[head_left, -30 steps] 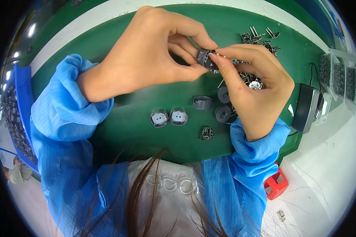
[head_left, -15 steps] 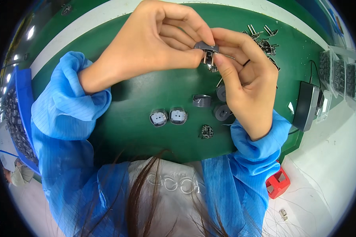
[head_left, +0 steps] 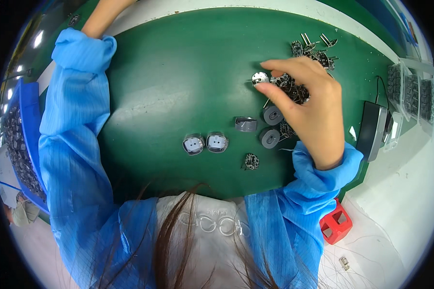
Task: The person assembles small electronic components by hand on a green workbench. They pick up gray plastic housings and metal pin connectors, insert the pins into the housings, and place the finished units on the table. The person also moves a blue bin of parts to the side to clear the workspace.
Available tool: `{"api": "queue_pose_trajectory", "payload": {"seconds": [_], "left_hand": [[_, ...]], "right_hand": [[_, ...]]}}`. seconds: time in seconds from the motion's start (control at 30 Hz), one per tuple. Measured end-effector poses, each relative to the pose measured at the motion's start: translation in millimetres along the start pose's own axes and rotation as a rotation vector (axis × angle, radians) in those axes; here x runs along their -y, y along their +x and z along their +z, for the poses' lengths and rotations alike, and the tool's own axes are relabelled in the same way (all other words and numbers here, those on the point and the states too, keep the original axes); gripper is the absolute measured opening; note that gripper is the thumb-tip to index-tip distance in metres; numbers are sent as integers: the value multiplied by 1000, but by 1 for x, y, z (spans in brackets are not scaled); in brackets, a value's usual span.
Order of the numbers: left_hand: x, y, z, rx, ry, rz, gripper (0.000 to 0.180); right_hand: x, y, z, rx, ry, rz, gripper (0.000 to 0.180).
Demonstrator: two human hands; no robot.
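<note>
My right hand [head_left: 306,89] hovers palm down over a cluster of small circuit boards [head_left: 294,89] right of the table's middle. Its thumb and forefinger are spread apart, with nothing gripped between them. Close by the thumb tip is a round silver part [head_left: 259,78]. My left hand is beyond the top edge; only its wrist and blue sleeve [head_left: 82,53] show at the upper left. Below the right hand are two round grey caps [head_left: 273,115] and a curved grey housing [head_left: 246,124]. Two clear-edged housings with white faces [head_left: 217,142] stand side by side nearer me.
A single circuit board [head_left: 251,161] lies near me on the green table [head_left: 169,101]. More pronged boards [head_left: 318,53] lie at the far right. A blue bin [head_left: 30,96] of parts stands left; clear trays [head_left: 412,91] and a black box [head_left: 372,130] stand right.
My hands have separated. The left went up and left out of the picture; the right opened and moved slightly down. The grey pronged piece they held is no longer in sight.
</note>
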State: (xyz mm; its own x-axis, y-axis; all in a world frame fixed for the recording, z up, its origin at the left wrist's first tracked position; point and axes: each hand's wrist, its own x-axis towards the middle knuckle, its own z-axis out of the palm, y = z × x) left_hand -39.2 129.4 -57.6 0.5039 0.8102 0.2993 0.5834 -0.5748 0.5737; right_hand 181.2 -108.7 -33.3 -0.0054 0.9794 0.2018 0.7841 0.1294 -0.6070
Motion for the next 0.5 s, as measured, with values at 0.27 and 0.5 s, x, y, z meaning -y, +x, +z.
{"api": "queue_pose_trajectory", "payload": {"seconds": [0.27,0.5], "left_hand": [[-55,-20,13,126,-3,517,16],[-111,-106,34,761,-187,846,25]], "right_hand": [[-11,-4,16,25,-35,-76,19],[-5,6,9,-381,-65,-47,31]]}}
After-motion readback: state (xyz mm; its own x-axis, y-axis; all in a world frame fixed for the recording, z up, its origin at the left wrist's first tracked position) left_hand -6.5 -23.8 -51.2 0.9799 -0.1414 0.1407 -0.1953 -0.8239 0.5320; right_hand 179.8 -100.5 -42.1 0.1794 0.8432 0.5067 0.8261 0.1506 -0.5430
